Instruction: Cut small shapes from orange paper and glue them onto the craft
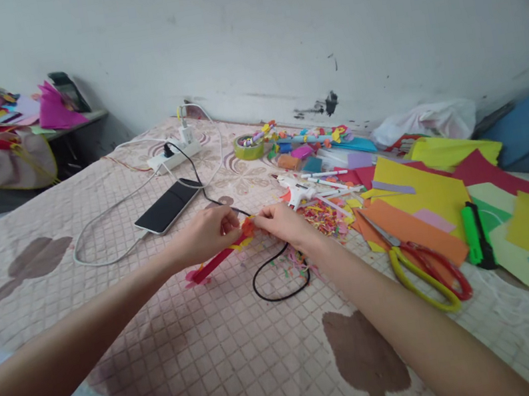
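Note:
My left hand (212,230) and my right hand (277,223) meet over the middle of the table with fingertips pinched. Between them is an orange paper flower (248,228) at the upper end of a red paper stick (213,265). Yellow pieces show along the stick, and a pink flower shape lies at its lower end. My right fingers grip the flower's edge, while my left fingers close on the stick just beside it. Close behind my right hand lies a white glue gun (298,191), its black cord (284,298) looping below that hand.
A phone (168,207) on a white cable lies left, before a power strip (175,157). To the right are paper scraps (323,218), scissors (421,270), a green utility knife (477,237) and coloured paper sheets (418,192). Green tape (249,148) and decorated sticks (308,138) lie near the wall.

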### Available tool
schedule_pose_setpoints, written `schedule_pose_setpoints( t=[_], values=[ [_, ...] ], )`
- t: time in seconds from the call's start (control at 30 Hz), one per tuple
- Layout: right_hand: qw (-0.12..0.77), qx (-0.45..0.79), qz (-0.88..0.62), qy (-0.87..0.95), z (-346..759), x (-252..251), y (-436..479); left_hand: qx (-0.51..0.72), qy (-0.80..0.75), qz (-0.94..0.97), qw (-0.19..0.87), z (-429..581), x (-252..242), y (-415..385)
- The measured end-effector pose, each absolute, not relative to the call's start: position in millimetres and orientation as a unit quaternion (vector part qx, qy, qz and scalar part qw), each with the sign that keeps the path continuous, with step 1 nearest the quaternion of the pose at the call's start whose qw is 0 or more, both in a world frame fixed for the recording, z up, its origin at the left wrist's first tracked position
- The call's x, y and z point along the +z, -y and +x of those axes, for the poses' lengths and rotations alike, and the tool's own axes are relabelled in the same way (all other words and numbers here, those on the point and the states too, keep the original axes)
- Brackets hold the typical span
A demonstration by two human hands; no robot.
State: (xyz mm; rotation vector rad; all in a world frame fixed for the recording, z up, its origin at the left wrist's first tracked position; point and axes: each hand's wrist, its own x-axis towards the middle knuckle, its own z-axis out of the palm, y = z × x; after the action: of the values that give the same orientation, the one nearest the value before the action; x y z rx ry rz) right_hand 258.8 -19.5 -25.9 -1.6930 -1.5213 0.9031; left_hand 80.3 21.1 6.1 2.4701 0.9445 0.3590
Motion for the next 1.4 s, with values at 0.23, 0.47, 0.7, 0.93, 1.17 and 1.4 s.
schedule_pose_setpoints(
  t=[0.23, 0.47, 0.7, 0.93, 1.17, 1.4],
  values=[
    [0.343, 0.348, -0.641, 0.592, 259.9, -29.1, 17.8, 0.137, -0.355, 0.902, 0.202, 86.1, 6.6, -23.9],
    [0.343, 0.332, -0.638, 0.604, 260.6, -29.9, 17.0, 0.126, -0.351, 0.906, 0.201, 91.0, 5.2, -26.6],
    [0.343, 0.313, -0.646, 0.606, 260.3, -29.4, 17.4, 0.127, -0.353, 0.908, 0.188, 93.7, 1.6, -28.4],
    [0.358, 0.293, -0.646, 0.607, 258.8, -26.7, 20.3, 0.132, -0.355, 0.907, 0.186, 93.3, 0.3, -26.9],
    [0.433, 0.284, -0.587, 0.622, 263.3, -21.4, 27.9, 0.133, -0.357, 0.905, 0.188, 91.7, -2.5, -28.6],
    [0.382, 0.229, -0.585, 0.678, 265.1, -18.5, 33.7, 0.136, -0.358, 0.904, 0.192, 90.0, -4.3, -28.9]
  ],
)
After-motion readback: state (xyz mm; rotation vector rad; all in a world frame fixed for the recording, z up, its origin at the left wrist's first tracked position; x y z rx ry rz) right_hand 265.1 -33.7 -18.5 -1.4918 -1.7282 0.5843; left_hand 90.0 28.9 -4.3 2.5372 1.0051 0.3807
